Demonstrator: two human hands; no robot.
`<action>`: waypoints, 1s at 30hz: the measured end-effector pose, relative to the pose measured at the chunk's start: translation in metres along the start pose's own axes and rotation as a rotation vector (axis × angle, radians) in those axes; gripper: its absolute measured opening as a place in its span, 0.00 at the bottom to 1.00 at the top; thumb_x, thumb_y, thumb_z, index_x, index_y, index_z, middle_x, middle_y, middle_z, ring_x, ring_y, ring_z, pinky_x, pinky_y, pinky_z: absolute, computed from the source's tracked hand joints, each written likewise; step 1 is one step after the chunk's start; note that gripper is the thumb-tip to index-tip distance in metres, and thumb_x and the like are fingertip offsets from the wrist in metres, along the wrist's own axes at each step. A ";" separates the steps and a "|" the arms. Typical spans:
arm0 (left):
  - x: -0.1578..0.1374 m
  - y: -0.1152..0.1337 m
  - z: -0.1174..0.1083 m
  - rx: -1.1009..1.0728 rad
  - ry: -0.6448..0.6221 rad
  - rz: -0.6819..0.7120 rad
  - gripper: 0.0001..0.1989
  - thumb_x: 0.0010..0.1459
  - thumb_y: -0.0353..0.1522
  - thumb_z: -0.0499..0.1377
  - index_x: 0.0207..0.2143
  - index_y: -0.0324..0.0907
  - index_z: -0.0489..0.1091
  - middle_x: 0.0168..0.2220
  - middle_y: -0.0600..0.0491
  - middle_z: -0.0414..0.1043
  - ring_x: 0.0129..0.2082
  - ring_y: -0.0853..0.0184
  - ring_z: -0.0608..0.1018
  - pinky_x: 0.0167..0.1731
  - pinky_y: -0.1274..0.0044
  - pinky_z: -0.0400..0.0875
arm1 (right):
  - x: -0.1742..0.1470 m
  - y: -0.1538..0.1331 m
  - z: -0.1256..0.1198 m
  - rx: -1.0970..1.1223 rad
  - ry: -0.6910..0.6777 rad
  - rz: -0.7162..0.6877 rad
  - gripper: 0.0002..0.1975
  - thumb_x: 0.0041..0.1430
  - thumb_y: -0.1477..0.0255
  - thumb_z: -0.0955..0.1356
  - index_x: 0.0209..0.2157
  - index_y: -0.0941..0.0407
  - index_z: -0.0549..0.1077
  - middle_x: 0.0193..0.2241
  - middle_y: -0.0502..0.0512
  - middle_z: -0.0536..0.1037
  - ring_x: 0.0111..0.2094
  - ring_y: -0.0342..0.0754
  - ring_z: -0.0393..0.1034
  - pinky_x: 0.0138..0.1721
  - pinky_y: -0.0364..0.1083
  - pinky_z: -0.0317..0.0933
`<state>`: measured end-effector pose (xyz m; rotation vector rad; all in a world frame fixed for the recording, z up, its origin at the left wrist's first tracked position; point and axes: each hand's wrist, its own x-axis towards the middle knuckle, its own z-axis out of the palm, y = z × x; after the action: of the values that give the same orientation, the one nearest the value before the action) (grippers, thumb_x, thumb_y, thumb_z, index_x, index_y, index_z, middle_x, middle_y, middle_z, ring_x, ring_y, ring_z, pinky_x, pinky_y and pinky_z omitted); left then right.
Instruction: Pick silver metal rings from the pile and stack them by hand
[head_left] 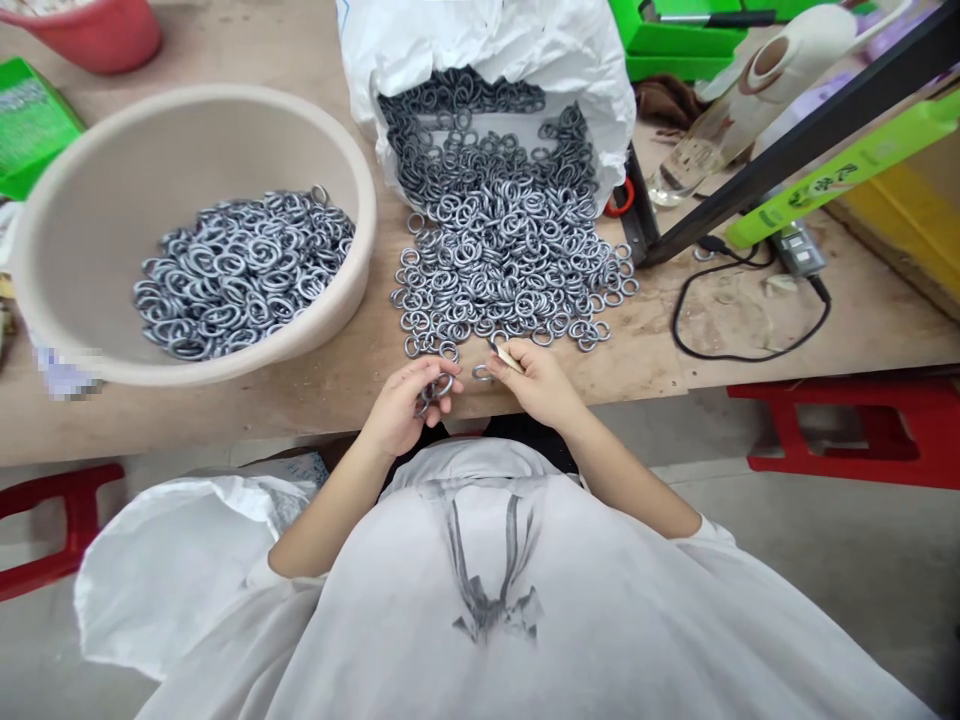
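At the front edge of the table, my left hand (397, 408) is closed round a few grey metal rings (433, 392). My right hand (546, 385) pinches a slim tool (507, 357) with a pale beige body and a dark tip; its exact kind is too small to tell. One loose ring (481, 372) lies between the two hands, close to the right fingertips. Just beyond my hands spreads a heap of the same rings (499, 250), spilling out of a white sack (480, 35) that lies with its mouth toward me.
A large beige basin (75, 220) with many rings in it stands on the left. At right are a slanted black metal bar (795, 140), a black cable (679, 330) and a clear bottle (686, 165). Red stools (847, 430) stand below the table edge.
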<state>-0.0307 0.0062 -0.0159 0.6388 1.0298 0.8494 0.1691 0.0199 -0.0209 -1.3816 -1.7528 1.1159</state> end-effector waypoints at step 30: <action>-0.007 -0.012 0.021 -0.102 -0.113 0.032 0.23 0.51 0.47 0.67 0.25 0.41 0.61 0.17 0.63 0.54 0.14 0.80 0.52 0.14 0.85 0.46 | -0.017 -0.029 0.009 -0.230 0.003 -0.344 0.23 0.66 0.55 0.63 0.22 0.55 0.64 0.20 0.48 0.65 0.23 0.42 0.56 0.27 0.45 0.46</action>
<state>-0.0099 -0.0076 -0.0145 0.6108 0.8707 0.8779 0.1532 -0.0010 0.0015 -1.1467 -2.0707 0.7442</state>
